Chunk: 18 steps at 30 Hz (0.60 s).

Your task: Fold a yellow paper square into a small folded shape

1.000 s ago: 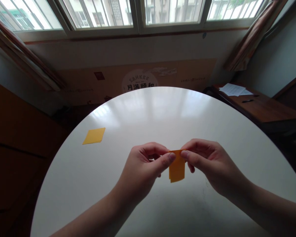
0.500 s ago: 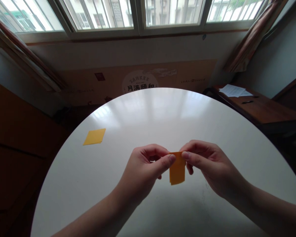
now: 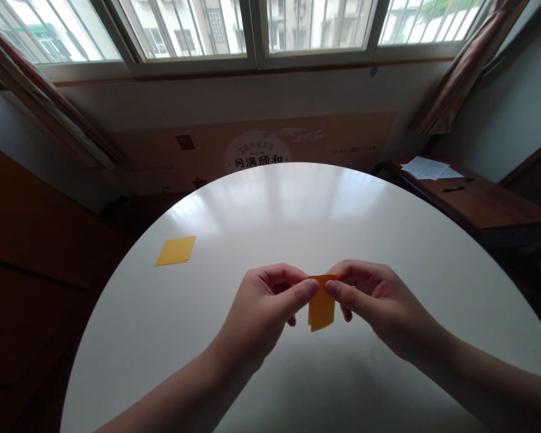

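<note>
two hands (image 3: pixel 265 307) (image 3: pixel 381 293), one orange paper (image 3: pixel 322 311), one yellow paper (image 3: pixel 175 250) (layers uncountable), two curtains (image 3: pixel 49 108) (image 3: pixel 466 75), one table (image 3: pixel 270 210).

Paper (image 3: pixel 321 311) deep orange; stack (image 3: pixel 175 251) yellow; surface (image 3: pixel 261 234) plain white. Curtains (image 3: pixel 454 90) pinkish brown and cream. Panel (image 3: pixel 146 147) tan, its pale disc (image 3: pixel 258 151) bearing black characters, one patch (image 3: pixel 185 142) dark red; desk (image 3: pixel 491 201) reddish brown, sheets (image 3: pixel 424 168) white.
</note>
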{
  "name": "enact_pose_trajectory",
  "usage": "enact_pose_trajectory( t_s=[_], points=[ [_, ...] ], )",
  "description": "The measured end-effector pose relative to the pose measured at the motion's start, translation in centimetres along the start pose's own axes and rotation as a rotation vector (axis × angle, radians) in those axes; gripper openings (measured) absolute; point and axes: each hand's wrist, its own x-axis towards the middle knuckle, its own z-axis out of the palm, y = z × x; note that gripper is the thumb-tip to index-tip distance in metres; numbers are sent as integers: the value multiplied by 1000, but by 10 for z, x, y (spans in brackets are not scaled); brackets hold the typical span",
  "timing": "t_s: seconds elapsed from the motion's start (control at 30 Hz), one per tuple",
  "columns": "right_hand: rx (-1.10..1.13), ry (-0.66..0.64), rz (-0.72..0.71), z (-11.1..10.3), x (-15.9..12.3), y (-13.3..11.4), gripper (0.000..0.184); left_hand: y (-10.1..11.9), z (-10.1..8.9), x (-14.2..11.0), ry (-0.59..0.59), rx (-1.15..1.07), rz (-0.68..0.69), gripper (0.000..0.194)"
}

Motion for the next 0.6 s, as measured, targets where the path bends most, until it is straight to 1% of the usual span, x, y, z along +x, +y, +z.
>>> enact_pose_trajectory(
  t_s=[0.17,0.3,0.4,0.6],
  points=[
    [-21,35,7,1,-1,0,24,-2,-1,0,2,-28,-20,22],
    [-9,53,-14,1,0,3,23,-2,-1,0,10,-41,-29,21],
    [-8,81,-34,0,2,5,21,-3,0,0,19,-41,0,21],
    [-28,79,-48,-1,5,6,21,-5,0,1,39,29,18,24]
  ],
)
